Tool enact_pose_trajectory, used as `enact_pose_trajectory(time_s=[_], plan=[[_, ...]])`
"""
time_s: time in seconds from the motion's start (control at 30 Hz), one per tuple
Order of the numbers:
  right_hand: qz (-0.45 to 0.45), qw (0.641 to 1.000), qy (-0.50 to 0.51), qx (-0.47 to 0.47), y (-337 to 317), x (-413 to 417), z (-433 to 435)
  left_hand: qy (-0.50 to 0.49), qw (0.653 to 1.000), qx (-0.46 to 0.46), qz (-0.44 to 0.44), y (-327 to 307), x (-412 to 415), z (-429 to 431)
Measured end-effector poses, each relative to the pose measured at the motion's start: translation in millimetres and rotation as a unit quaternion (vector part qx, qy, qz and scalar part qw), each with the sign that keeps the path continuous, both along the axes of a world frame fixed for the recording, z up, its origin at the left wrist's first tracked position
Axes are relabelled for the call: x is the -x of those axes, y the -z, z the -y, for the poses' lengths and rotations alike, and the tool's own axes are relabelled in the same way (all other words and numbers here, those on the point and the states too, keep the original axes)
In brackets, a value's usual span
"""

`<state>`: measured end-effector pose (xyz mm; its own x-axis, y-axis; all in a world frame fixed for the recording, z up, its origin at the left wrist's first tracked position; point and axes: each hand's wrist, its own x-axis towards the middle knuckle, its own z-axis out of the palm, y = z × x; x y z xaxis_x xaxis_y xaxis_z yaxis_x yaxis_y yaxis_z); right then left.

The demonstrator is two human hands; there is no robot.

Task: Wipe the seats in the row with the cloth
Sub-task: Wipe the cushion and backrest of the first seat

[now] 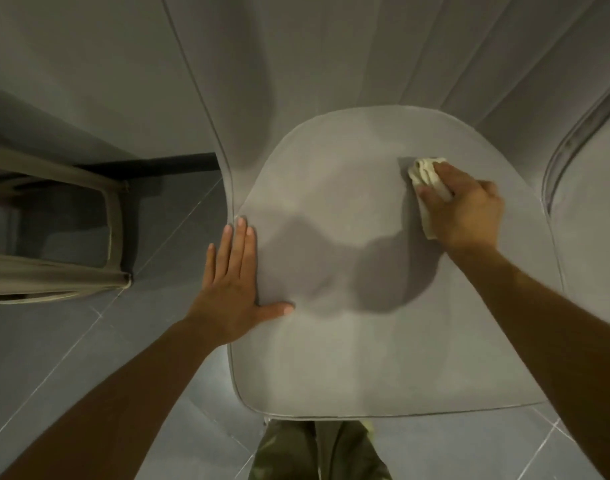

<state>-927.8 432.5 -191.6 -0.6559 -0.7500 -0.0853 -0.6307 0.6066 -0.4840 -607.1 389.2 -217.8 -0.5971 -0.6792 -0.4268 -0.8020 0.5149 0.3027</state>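
Observation:
A grey padded seat (352, 344) fills the middle of the view, its backrest (296, 64) rising behind it. My right hand (466, 209) grips a bunched cream cloth (426, 174) and presses it on the seat's back right part. Only the cloth's front and left edge show past my fingers. My left hand (234, 282) lies flat on the seat's left edge, fingers straight and together, thumb spread onto the cushion.
A neighbouring grey seat (594, 209) with a piped edge sits to the right. At the left stands a beige frame (116, 216) over the grey tiled floor (71, 341). My camouflage trouser legs (296, 452) touch the seat's front edge.

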Motion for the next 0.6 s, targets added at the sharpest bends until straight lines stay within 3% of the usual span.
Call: enact_pose_trajectory(time_s=[0.07, 0.2, 0.33, 0.47, 0.53, 0.6], plan=[[-0.089, 0.994, -0.045, -0.044, 19.1, 2.6, -2.4, -0.003, 1.0, 0.007, -0.008, 2.5, 0.5, -0.3], [-0.107, 0.994, 0.019, -0.014, 34.4, -12.3, 6.4, 0.0, 0.999, 0.019, -0.029, 11.6, -1.1, -2.2], [-0.042, 0.988, -0.091, 0.114, 38.1, -73.5, 11.1, -0.001, 0.999, 0.022, -0.045, 13.8, 0.6, -2.7], [-0.033, 0.971, -0.191, 0.141, 35.7, -122.0, -5.2, -0.003, 0.999, 0.024, -0.035, 11.9, 1.4, -2.8], [-0.019, 0.969, -0.192, 0.152, 29.3, -107.6, -6.7, -0.006, 0.999, 0.019, -0.025, 10.2, 2.2, -2.2], [-0.009, 0.982, -0.106, 0.156, 16.9, -82.4, -8.4, -0.008, 1.0, 0.015, -0.014, 9.6, 2.6, -1.3]])
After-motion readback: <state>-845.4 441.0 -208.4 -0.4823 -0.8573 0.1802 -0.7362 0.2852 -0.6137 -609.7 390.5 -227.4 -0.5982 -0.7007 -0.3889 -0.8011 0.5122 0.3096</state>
